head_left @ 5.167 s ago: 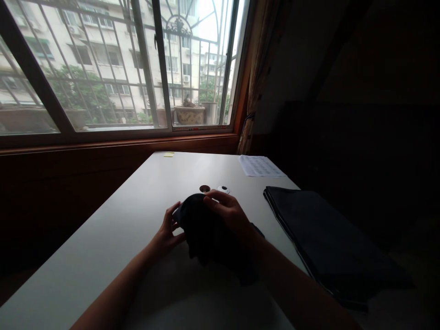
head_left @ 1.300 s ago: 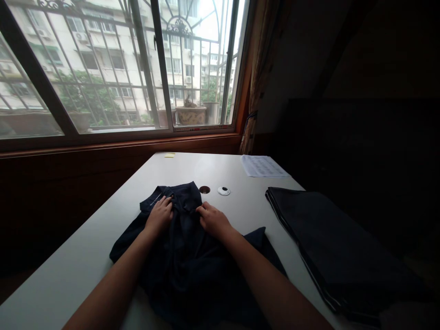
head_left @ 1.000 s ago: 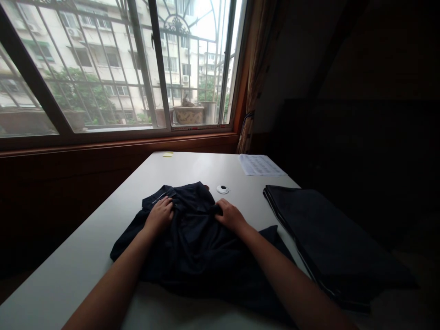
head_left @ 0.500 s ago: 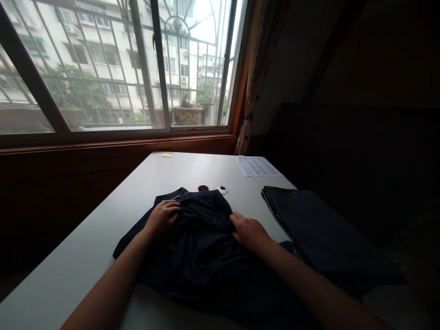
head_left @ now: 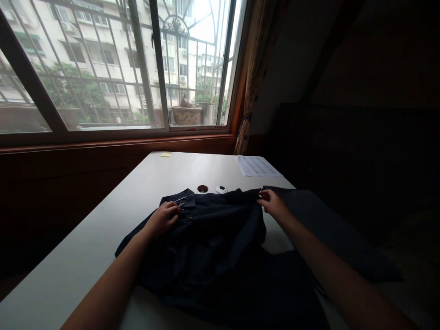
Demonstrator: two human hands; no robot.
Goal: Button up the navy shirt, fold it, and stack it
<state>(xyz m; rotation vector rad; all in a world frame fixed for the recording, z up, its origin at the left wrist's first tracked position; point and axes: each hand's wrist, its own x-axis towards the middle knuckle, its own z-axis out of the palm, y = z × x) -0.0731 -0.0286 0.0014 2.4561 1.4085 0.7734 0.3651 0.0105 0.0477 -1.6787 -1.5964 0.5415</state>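
A dark navy shirt (head_left: 209,247) lies spread on the white table (head_left: 103,229), collar end away from me. My left hand (head_left: 163,219) rests closed on the collar at the shirt's far left, fingers curled onto the fabric. At the shirt's far right corner my right hand (head_left: 273,204) pinches the fabric edge, arm stretched out to the right. The shirt's near part hangs toward me in shadow.
A stack of dark folded cloth (head_left: 330,233) lies on the right side of the table. Behind the shirt are a round cable hole (head_left: 202,188) and its white cap (head_left: 221,189). A printed sheet (head_left: 256,166) and a yellow note (head_left: 165,155) lie near the window.
My right hand has slid from the middle of the shirt out to the right, pulling the fabric wider. The left hand stayed on the collar. Earlier, the shirt was a bundle.
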